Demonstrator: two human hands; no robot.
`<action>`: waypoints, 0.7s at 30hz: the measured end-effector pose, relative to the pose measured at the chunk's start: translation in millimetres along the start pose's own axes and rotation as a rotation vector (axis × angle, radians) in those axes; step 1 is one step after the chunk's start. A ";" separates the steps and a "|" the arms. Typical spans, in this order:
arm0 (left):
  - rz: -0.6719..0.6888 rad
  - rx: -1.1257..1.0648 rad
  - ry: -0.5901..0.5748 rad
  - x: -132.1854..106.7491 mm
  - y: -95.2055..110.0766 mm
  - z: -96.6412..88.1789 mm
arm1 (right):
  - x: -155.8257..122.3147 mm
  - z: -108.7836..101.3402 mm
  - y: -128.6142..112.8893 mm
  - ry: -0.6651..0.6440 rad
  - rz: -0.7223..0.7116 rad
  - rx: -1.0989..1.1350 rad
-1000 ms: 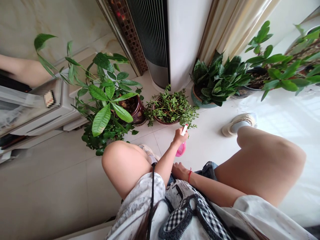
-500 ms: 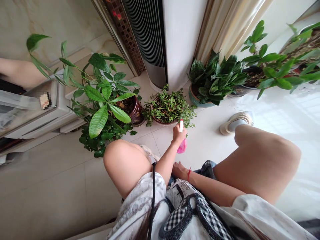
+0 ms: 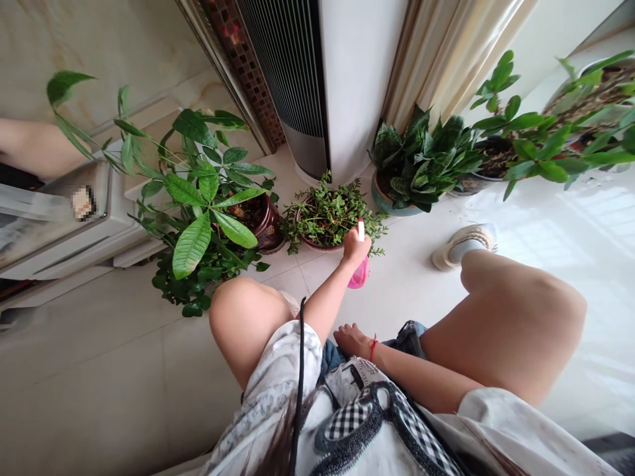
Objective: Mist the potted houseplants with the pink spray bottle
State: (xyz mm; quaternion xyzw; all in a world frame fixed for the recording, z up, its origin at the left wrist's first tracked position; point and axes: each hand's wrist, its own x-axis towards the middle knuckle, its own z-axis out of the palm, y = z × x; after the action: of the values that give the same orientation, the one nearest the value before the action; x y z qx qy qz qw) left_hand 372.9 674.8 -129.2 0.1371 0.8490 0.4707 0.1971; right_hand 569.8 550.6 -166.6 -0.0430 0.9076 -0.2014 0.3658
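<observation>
My left hand (image 3: 356,246) is wrapped round a spray bottle (image 3: 358,274) with a pink body. Its white head with a red tip pokes up above my fingers, pointing towards the plants. Just beyond it, a low bushy plant (image 3: 330,208) with small leaves grows in a round reddish pot (image 3: 320,246). My hand overlaps the near right edge of that plant in view; whether they touch I cannot tell. My right hand (image 3: 353,340), with a red string at the wrist, rests near my lap, fingers loosely stretched and holding nothing.
A broad-leaved plant (image 3: 193,244) stands left beside a dark red pot (image 3: 268,225). To the right are a dark-leaved plant (image 3: 421,158) and a taller succulent-like plant (image 3: 538,149). A tall floor unit (image 3: 347,92) stands behind. A person's arm (image 3: 40,145) shows at the left.
My left hand has moved slightly forward with the spray bottle, closer to the bushy plant. My right hand has shifted a little to the left, and the view has moved slightly.
</observation>
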 end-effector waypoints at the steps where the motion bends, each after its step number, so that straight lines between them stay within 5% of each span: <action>1: -0.014 0.017 -0.004 3.9 1.6 -2.9 | -0.2 -0.5 0.0 0.004 0.001 -0.003; 21: 0.018 0.029 0.090 15.9 -2.6 -25.2 | 0.4 0.9 4.8 0.014 -0.009 -0.032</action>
State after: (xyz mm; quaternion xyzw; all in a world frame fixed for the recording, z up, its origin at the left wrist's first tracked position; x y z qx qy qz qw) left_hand 347.0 661.4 -122.5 0.1261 0.8624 0.4659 0.1525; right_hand 570.5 554.6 -169.4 -0.0513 0.9130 -0.1889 0.3579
